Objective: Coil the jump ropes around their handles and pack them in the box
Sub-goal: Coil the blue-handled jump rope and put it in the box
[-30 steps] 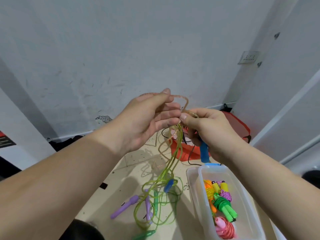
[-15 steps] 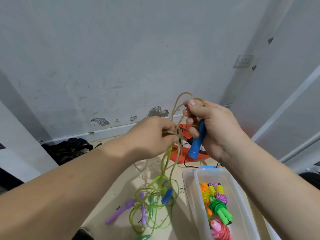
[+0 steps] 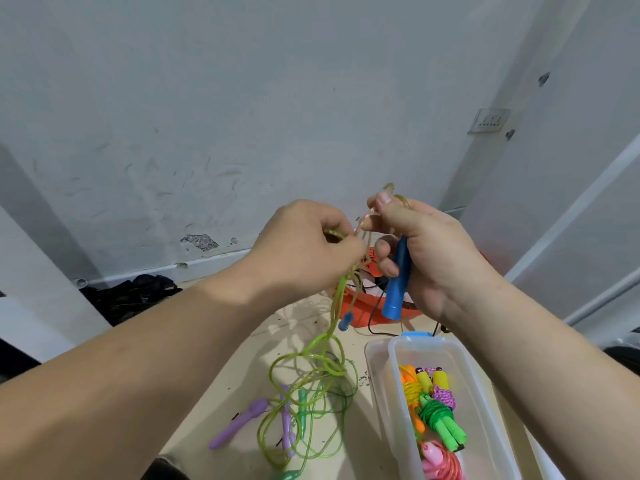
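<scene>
My right hand (image 3: pixel 429 251) grips a blue jump-rope handle (image 3: pixel 396 285) upright, with a loop of its clear rope pinched over the thumb. My left hand (image 3: pixel 304 251) is curled round the same rope just left of the handle. The second blue handle (image 3: pixel 345 321) dangles below my hands. On the floor lies a tangle of green rope (image 3: pixel 311 386) with green and purple handles (image 3: pixel 239 422). A clear plastic box (image 3: pixel 485 410) at the lower right holds several coiled ropes in orange, yellow, green and pink.
A red object (image 3: pixel 363 303) with a black cable lies on the floor behind my hands. Dark cloth (image 3: pixel 131 296) is heaped by the wall at left. A grey scuffed wall stands close ahead, with a wall socket (image 3: pixel 488 121) at upper right.
The second blue handle has risen off the floor and now hangs in the air. My left hand has moved up to the level of my right hand, still on the rope.
</scene>
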Demonstrator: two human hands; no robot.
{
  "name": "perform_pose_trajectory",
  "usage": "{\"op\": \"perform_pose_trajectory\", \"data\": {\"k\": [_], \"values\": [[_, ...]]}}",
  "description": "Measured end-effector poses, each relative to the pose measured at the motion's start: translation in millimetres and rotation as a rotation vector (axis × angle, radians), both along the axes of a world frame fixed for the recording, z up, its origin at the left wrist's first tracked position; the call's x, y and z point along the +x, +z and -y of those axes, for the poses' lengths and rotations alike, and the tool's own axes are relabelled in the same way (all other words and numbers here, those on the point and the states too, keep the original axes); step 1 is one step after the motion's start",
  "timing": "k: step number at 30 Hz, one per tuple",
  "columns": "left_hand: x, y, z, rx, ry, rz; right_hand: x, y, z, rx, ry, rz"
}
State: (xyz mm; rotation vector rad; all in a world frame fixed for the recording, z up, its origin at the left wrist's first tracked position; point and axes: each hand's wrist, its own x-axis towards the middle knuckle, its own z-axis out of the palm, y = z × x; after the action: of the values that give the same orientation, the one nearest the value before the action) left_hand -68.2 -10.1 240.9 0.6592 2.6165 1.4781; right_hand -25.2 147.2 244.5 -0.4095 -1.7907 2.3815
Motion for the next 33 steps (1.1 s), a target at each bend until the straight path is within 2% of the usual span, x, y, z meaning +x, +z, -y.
{"op": "perform_pose_trajectory", "data": {"k": [4,7,10,15,22,28,33], "values": [[1,9,2,0.229,0.028,0.146,1,-12,3,0.209,0.167,0.072],[-2,6,3,0.277,0.057,0.248,2,-21,0,0.202,0.255,0.092],[-7,5,5,0.313,0.112,0.334,2,-26,0,0.285,0.295,0.109],[-10,6,8,0.345,0.169,0.433,3,-29,7,0.549,0.257,0.055],[-12,7,8,0.404,0.298,0.567,7,-26,2,0.632,0.321,0.014],[-9,7,9,0.348,0.229,0.562,7,-29,-1,0.642,0.38,0.015],[-5,3,8,0.308,0.131,0.576,2,-43,-2,0.84,0.213,-0.038]]}}
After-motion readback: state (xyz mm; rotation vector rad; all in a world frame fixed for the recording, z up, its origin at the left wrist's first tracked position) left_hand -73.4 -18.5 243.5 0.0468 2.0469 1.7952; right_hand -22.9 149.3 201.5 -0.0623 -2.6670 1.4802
